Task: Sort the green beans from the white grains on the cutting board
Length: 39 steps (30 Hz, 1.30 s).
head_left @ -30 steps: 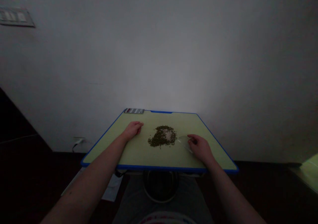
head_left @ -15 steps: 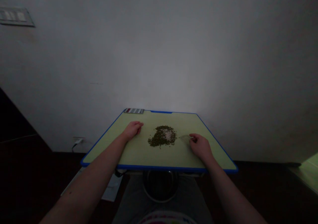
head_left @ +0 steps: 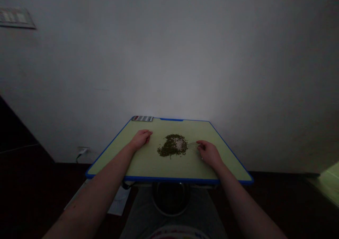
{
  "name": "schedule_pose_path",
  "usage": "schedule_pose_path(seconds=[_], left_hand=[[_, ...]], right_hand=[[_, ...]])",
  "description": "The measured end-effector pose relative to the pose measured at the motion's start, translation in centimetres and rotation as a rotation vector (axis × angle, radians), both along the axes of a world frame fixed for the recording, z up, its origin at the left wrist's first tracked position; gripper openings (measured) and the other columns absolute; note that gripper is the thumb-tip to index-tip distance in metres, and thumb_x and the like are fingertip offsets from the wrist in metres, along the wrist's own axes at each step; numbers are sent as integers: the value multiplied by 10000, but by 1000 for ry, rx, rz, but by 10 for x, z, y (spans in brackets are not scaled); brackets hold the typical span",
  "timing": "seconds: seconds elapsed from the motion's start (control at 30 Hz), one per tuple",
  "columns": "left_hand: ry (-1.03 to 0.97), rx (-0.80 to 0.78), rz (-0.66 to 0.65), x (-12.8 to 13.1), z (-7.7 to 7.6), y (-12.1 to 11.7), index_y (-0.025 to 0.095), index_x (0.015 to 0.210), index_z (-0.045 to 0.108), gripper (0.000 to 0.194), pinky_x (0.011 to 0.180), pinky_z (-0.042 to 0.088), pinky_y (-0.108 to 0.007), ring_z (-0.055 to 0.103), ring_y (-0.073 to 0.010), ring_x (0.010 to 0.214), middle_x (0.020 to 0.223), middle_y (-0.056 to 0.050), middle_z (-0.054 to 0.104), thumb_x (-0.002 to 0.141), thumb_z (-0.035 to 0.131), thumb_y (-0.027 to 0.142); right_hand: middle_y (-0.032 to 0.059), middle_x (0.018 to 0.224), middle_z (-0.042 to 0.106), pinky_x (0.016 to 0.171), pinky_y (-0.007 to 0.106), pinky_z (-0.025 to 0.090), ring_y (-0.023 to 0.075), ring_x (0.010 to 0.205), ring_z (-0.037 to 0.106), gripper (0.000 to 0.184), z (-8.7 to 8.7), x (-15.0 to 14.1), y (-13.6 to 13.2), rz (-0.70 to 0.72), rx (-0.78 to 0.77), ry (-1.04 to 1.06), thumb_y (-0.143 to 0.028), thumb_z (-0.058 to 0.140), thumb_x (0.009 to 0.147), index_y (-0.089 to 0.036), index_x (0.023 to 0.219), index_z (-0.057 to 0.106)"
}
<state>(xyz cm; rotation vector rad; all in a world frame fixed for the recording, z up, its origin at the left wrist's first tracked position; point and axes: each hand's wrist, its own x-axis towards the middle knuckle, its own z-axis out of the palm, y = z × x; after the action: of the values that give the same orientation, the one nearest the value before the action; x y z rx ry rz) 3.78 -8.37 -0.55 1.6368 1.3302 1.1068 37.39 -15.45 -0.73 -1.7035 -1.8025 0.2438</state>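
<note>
Right hand (head_left: 209, 153): fingers curled, fingertips (head_left: 199, 145) at the edge of a clear dish-like piece (head_left: 193, 145), glass or plastic, lying on the board's surface right of center. Too faint to tell its exact shape or if anything is inside. Can't tell if the right hand is pinching it or only touching it. Left hand (head_left: 141, 139): resting on the board near the far-left area, fingers loosely together and slightly curled, holding nothing.

Between the hands, at board center, is a loose heap of small green-brown seeds (head_left: 171, 146), likely mung beans, with a pale patch (head_left: 180, 143) on its right side. The clear piece sits just beside the heap, not under it. The pale green board (head_left: 169, 161) has a blue rim (head_left: 169, 178) and rests in front of the person. A striped red-and-silver strip (head_left: 142, 118) lies at the board's far-left corner. Below the near edge are a dark round object (head_left: 171, 198) and a white paper (head_left: 119, 200).
</note>
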Motion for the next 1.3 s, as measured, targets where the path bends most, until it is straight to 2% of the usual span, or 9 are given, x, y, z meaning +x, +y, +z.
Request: schedule_pose_path(seconds=[0.13,0.4,0.63,0.9,1.07,1.3], left_hand=[[-33,-3,-21,-1,-3,3,178,495,425,365,431,268,-238,346,-83,373,386,44,413,713,494,462],[-7,-10,-8,3,8,-4,179,481,418,363,435,271,-240,348,-84,370,375,43,410,719,486,444],[-71,-36,-12,4,7,-3,181,488,414,338,423,264,-237,342,-79,364,379,50,404,699,516,423],[-38,-35,7,3,7,-6,179,489,425,336,424,263,-237,339,-79,364,379,48,406,709,505,420],[-3,-5,-5,1,3,-2,179,464,427,368,439,277,-242,347,-85,373,373,39,409,722,490,434],[15,1,-1,1,4,-2,181,475,436,365,428,269,-242,344,-91,373,379,34,420,723,485,444]], right_hand=[[43,787,664,698,247,420,148,713,587,335,1,-1,-5,43,6,16,-195,488,751,-158,1051,633],[48,786,660,680,256,421,153,708,582,333,0,-1,-14,83,-17,32,-200,486,748,-160,1043,636],[33,745,654,653,252,419,149,673,576,327,1,-1,-22,100,-37,53,-221,491,735,-163,1020,641],[68,852,669,708,265,429,166,748,593,342,-2,3,-6,-50,46,51,-220,481,739,-152,1034,639],[68,853,673,719,262,427,164,755,597,336,-3,0,2,-10,33,21,-207,479,743,-159,1034,640],[37,763,660,677,254,423,150,696,588,330,-4,5,-4,50,-6,51,-217,483,741,-170,1030,635]])
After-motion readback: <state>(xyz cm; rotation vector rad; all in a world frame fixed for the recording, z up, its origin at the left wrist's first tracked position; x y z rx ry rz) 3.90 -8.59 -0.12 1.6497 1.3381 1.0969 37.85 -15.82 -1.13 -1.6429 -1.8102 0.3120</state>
